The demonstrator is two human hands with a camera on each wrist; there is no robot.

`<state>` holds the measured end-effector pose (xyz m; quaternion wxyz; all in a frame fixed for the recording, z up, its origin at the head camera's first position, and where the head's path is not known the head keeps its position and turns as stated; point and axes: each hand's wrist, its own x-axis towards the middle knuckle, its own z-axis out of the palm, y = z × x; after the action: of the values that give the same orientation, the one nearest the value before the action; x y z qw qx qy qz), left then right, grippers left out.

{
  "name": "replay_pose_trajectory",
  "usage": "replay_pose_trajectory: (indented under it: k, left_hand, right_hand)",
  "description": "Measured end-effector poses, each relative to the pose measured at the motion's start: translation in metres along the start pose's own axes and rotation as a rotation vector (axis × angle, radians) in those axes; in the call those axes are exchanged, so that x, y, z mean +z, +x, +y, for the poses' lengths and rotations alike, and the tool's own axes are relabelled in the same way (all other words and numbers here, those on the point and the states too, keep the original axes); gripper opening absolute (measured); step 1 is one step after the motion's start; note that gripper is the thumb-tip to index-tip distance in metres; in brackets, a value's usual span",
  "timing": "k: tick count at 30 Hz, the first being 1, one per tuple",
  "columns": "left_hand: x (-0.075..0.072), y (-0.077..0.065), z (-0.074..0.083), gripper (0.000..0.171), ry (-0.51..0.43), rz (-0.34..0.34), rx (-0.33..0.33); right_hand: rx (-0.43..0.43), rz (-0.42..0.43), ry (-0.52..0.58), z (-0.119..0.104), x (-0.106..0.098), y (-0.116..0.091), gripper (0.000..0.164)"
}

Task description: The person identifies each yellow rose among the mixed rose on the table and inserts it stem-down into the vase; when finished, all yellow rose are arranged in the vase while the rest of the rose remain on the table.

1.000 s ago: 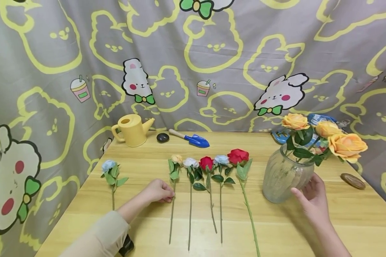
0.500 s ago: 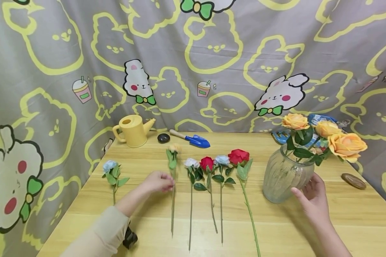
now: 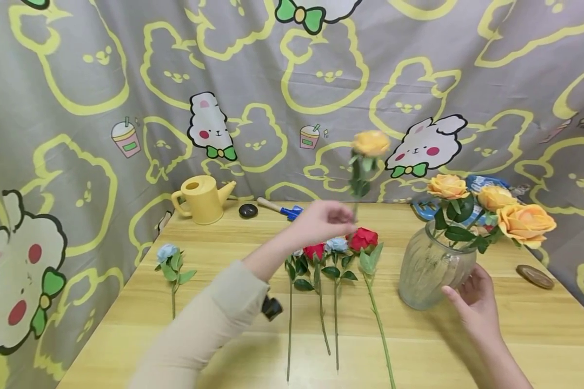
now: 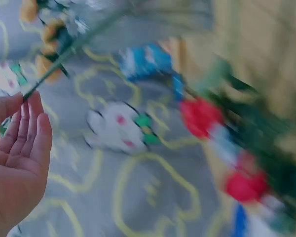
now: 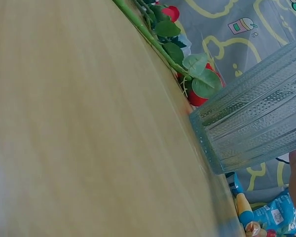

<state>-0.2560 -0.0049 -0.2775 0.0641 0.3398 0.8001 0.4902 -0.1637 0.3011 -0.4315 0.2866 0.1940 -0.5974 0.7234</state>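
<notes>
In the head view my left hand [image 3: 323, 222] holds up a yellow rose [image 3: 371, 143] above the row of flowers, the bloom slightly blurred. Its thumb and fingertips pinch the thin stem [image 4: 39, 83] in the left wrist view. My right hand [image 3: 478, 305] grips the lower right side of a ribbed clear glass vase [image 3: 425, 273], thumb in front and fingers partly hidden behind. Several yellow-orange roses [image 3: 525, 222] stand in the vase, leaning right. Beneath my left hand lie a red rose [image 3: 314, 252], a light blue rose [image 3: 337, 245], a larger red rose [image 3: 364, 238] and a mostly covered white rose.
A light blue rose [image 3: 167, 253] lies apart at the left. Along the back are a yellow watering can [image 3: 204, 201], a black stone [image 3: 248, 210] and a blue trowel [image 3: 292, 213], partly covered. Blue packaging [image 3: 423, 209] sits behind the vase; a brown stone [image 3: 535, 276] lies right.
My left hand has lifted the yellow rose off the table at the row's left end and carried it up and rightward. My right hand stays on the vase.
</notes>
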Motion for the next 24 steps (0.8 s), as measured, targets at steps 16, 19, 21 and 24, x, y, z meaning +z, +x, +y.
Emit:
replay_pose_trajectory:
  k: [16,19,21,24]
  left_hand:
    - [0.054,0.098,0.095,0.016,-0.071,0.312,0.232]
    - [0.063,0.105,0.095,0.017,0.004,0.305,0.271]
    - [0.069,0.108,0.092,0.017,0.06,0.268,0.276]
    - [0.079,0.109,0.085,0.019,0.16,0.197,0.256]
  right_hand:
    - [-0.012,-0.043,-0.011,0.001,-0.001,0.002,0.065]
    - [-0.012,-0.051,-0.017,0.001,-0.002,0.002,0.065]
    - [-0.009,-0.05,-0.027,0.0,-0.002,0.002,0.065]
    - [-0.007,-0.047,-0.036,-0.001,-0.002,0.002,0.066]
